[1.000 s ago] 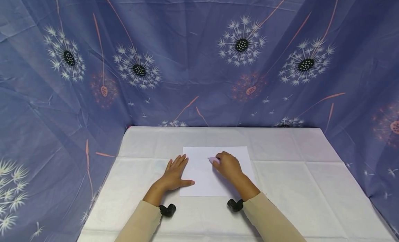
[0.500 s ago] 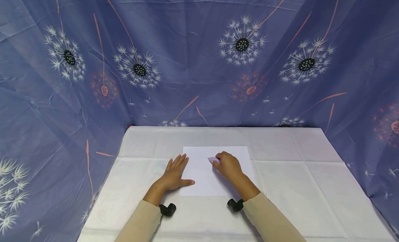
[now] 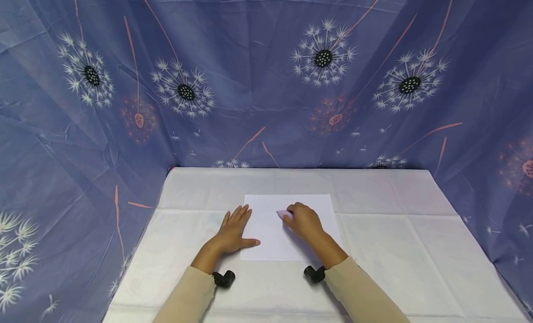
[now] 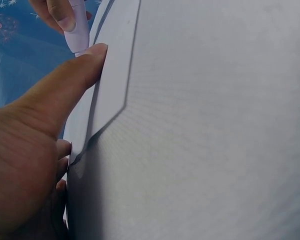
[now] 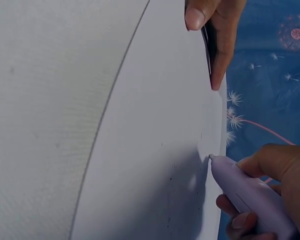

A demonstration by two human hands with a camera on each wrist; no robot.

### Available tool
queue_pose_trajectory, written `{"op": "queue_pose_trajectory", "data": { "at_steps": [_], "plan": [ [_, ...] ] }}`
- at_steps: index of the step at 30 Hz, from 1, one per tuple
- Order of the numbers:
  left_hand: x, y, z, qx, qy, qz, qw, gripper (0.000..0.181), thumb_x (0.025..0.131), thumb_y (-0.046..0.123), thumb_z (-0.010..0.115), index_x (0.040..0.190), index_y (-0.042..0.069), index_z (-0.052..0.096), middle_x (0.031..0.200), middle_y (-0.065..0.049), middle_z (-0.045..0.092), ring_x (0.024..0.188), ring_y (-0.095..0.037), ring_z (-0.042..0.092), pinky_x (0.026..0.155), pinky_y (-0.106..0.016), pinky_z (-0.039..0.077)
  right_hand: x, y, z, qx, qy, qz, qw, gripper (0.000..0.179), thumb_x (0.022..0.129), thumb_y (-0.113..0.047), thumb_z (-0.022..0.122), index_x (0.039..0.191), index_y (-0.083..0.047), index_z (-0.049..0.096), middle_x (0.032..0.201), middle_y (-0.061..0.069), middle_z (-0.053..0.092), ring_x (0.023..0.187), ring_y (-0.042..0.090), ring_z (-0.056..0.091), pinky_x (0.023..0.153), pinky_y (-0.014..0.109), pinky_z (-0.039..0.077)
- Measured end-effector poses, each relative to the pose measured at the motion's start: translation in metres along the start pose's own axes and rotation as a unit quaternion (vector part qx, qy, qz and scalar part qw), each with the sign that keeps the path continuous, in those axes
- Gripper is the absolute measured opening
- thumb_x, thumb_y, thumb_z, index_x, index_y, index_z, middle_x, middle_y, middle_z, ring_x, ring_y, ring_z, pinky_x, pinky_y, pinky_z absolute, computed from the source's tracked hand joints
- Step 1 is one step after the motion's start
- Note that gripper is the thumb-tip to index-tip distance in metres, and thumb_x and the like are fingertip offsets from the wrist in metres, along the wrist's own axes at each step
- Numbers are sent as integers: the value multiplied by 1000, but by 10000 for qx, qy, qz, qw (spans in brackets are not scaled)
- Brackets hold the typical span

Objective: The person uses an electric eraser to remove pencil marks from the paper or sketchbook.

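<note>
A white sheet of paper (image 3: 266, 249) lies on the white-covered table. My left hand (image 3: 231, 232) rests spread on its left edge, with the thumb on the paper. Over the right half, my right hand (image 3: 306, 222) grips a thick lilac pen-shaped tool (image 3: 286, 214), its thin tip pointing left. In the right wrist view, the narrow tip of this lilac tool (image 5: 250, 190) is at the paper's surface; whether it touches cannot be told. Small dark specks show on the paper (image 5: 140, 100) in the hand's shadow. The left wrist view shows the left thumb (image 4: 72, 75) close to the tool.
A white cloth (image 3: 387, 249) with fold creases covers the table. Behind and at both sides hangs a blue curtain (image 3: 250, 82) with dandelion prints. Black devices (image 3: 225, 279) are strapped at both wrists, by the beige sleeves.
The right hand and the lilac tool's tip have shifted very slightly left over the paper. My left hand stays in the same place.
</note>
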State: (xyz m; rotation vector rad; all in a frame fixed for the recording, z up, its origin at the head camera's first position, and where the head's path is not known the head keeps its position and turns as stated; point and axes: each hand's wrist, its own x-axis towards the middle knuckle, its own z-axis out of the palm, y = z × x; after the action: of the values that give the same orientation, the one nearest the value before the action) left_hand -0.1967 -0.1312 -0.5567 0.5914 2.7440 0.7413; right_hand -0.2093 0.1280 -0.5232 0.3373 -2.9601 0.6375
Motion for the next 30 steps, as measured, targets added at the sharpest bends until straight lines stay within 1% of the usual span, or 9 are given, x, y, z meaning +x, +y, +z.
{"op": "queue_pose_trajectory", "data": {
  "at_steps": [4, 10, 16, 20, 24, 30],
  "plan": [
    [1, -1, 0, 71, -17, -33, 10000, 107, 84, 59, 75, 161, 7, 24, 171, -9, 15, 160, -30, 7, 129, -56, 1, 0, 1, 0, -101, 131, 68, 9998, 21, 90, -24, 75, 102, -7, 77, 93, 9, 71, 79, 24, 67, 72, 43, 56],
    [1, 0, 0, 44, -10, -31, 10000, 106, 84, 58, 75, 161, 6, 24, 171, -10, 16, 160, -31, 8, 129, -56, 1, 1, 1, 1, -38, 48, -5, 10000, 21, 91, -26, 75, 101, -7, 77, 91, 8, 71, 79, 25, 68, 73, 44, 57],
    [0, 1, -1, 1, 25, -4, 10000, 106, 84, 58, 75, 161, 6, 24, 171, -10, 16, 160, -31, 8, 128, -57, 1, 2, 2, 1, -139, 179, -16, 9997, 21, 89, -24, 76, 102, -6, 77, 92, 9, 71, 79, 24, 68, 72, 44, 57],
    [0, 1, -1, 11, 19, 7, 10000, 107, 84, 58, 75, 161, 6, 24, 171, -10, 16, 160, -31, 8, 128, -57, 1, 1, 0, 0, -133, 147, -79, 9998, 21, 89, -25, 77, 101, -7, 77, 92, 8, 72, 78, 23, 68, 72, 43, 57],
    [0, 0, -1, 12, 6, 14, 10000, 107, 84, 58, 75, 161, 6, 23, 171, -10, 16, 160, -31, 8, 128, -57, 1, 1, 2, 0, -165, 187, -57, 9997, 21, 90, -25, 76, 101, -7, 77, 91, 8, 71, 78, 24, 67, 72, 43, 56],
    [0, 2, -2, 1, -16, -21, 10000, 106, 84, 57, 75, 161, 6, 24, 171, -10, 16, 160, -31, 8, 128, -57, 1, 0, 0, 1, -80, 110, -109, 9998, 20, 89, -24, 77, 99, -7, 77, 90, 8, 71, 78, 24, 68, 72, 44, 57]
  ]
}}
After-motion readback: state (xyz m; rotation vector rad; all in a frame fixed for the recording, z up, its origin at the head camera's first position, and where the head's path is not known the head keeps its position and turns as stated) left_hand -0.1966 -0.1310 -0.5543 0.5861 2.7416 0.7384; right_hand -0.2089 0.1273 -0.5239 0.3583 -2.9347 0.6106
